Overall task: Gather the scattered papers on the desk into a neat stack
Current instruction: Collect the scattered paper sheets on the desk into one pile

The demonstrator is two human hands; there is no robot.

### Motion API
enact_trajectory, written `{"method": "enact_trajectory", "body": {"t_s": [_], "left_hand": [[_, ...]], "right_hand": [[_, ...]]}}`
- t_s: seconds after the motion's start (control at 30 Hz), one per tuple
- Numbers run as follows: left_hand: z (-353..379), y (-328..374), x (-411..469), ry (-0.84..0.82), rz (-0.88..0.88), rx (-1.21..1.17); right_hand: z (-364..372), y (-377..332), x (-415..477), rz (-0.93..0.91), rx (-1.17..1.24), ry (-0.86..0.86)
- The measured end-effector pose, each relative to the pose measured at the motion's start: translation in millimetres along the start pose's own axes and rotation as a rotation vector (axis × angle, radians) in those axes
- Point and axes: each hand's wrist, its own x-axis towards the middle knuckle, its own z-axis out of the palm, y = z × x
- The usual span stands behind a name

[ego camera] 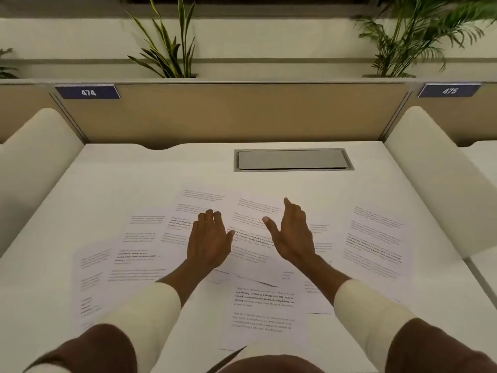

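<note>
Several printed white papers lie spread and overlapping across the white desk [134,179]. One sheet [376,243] lies apart at the right, another sheet [263,316] near the front edge, and a third sheet [139,246] at the left. My left hand [209,238] hovers palm down over the middle sheets with fingers slightly apart. My right hand [290,232] is held on edge over the centre sheet [252,238], fingers extended, thumb out. Neither hand holds anything.
A grey cable hatch [293,159] is set into the desk at the back. A tan partition [228,114] with number plates 474 and 475 closes the back. White curved side dividers [37,162] flank the desk. Plants stand behind the partition.
</note>
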Motion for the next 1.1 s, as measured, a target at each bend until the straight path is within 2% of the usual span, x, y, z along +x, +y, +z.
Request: {"method": "enact_trajectory", "body": {"t_s": [0.1,0.2,0.4,0.5,0.63,0.8,0.93,1.1], "left_hand": [[9.5,4.9,-0.7,-0.087,-0.154,-0.139],[14.9,11.2,2.9,-0.162,-0.344,-0.266],[29.1,13.4,17.6,-0.265,-0.528,-0.373],[33.5,14.4,25.8,-0.303,-0.585,-0.402],[35.8,15.5,35.9,-0.395,-0.683,-0.417],[41.8,8.8,38.9,-0.453,-0.69,-0.471],[40.8,3.6,41.1,-0.459,-0.748,-0.65],[29.7,-15.4,44.8,-0.495,-0.783,-1.153]], "right_hand": [[15.0,8.2,-2.7,0.252,0.138,-0.026],[28.9,19.3,-8.0,0.532,0.275,-0.132],[48.7,41.9,0.1,0.695,0.452,-0.137],[55.7,43.5,6.4,0.715,0.497,-0.118],[64.0,37.2,12.8,0.721,0.439,-0.11],[70.0,37.0,17.4,0.766,0.513,-0.088],[66.9,36.5,13.4,0.68,0.539,-0.004],[50.7,43.2,1.5,0.446,0.691,-0.03]]}}
